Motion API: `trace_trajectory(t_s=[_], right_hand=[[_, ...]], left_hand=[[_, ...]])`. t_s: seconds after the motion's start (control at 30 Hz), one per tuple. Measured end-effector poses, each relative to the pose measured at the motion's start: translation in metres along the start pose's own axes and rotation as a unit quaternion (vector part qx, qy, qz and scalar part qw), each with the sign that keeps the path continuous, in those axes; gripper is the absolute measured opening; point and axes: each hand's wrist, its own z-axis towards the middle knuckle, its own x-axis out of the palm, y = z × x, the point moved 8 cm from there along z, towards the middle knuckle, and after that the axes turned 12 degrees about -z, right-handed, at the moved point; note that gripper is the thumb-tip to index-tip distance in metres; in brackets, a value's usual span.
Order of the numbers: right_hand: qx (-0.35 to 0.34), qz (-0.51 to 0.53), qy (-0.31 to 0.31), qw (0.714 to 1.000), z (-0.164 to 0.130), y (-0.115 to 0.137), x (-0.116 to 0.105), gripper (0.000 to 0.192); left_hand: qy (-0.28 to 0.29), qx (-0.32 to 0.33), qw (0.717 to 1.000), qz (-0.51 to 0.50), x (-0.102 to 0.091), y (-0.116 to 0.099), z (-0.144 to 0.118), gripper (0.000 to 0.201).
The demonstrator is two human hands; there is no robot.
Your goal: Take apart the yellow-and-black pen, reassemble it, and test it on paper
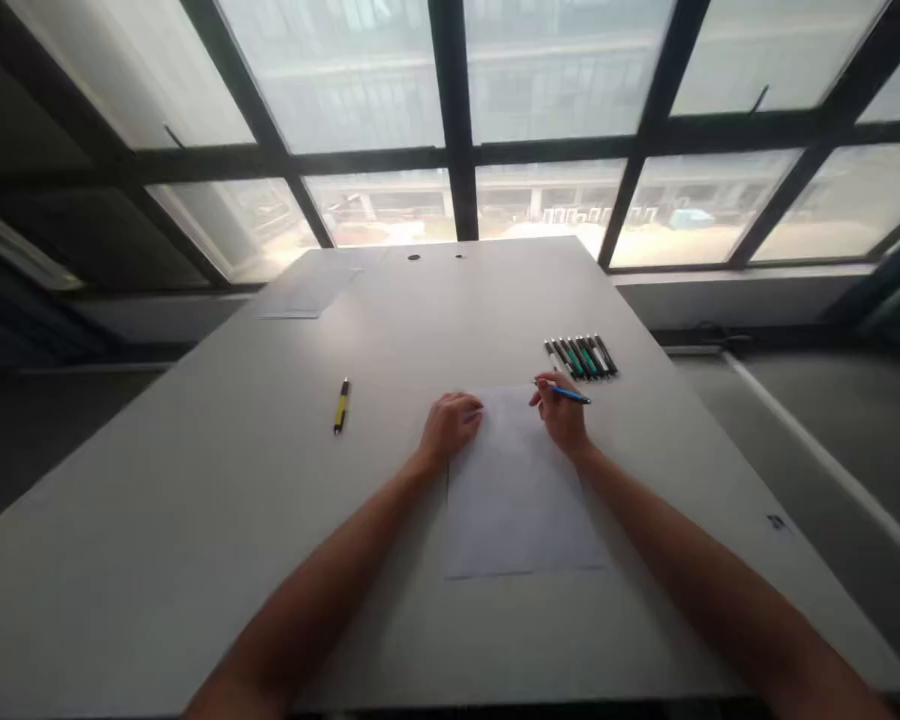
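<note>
A blue pen [570, 394] is in my right hand [561, 415], pinched between the fingers near the upper right corner of a white sheet of paper [521, 510]. The pen lies slanted, its dark tip to the left and its blue end to the right. My left hand [450, 428] rests on the upper left edge of the sheet, fingers bent and close together. I cannot make out any writing on the paper. Just beyond my right hand lies a row of several pens [581, 357], dark with green, white and grey parts.
A yellow and black pen [341, 406] lies alone on the white table [217, 500], left of my hands. More paper [300, 295] lies at the far left. Two dark spots mark the far end. A small label [777, 523] sits near the right edge. Windows stand beyond.
</note>
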Motion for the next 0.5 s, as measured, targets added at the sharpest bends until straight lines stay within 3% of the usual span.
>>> trace_trajectory(t_s=[0.1,0.2,0.33,0.43,0.5], right_hand=[[-0.019,-0.004,-0.011,1.0,-0.003,0.012,-0.001,0.03],[-0.042,-0.035,0.019,0.998,-0.005,0.023,0.001,0.027],[-0.079,-0.09,0.068,0.991,-0.007,0.031,0.005,0.021],[-0.098,-0.114,0.094,0.984,-0.008,0.033,0.012,0.042],[-0.109,-0.133,0.118,0.978,-0.01,0.035,0.018,0.057]], left_hand=[[0.003,0.002,1.0,-0.001,0.0,0.001,0.001,0.015],[0.002,-0.001,1.0,0.006,-0.001,0.0,0.001,0.015],[-0.05,-0.011,0.998,0.028,-0.01,-0.005,0.002,0.016],[-0.083,0.026,0.996,-0.005,-0.018,-0.019,0.0,0.017],[-0.048,0.083,0.994,-0.058,-0.015,-0.034,-0.002,0.023]])
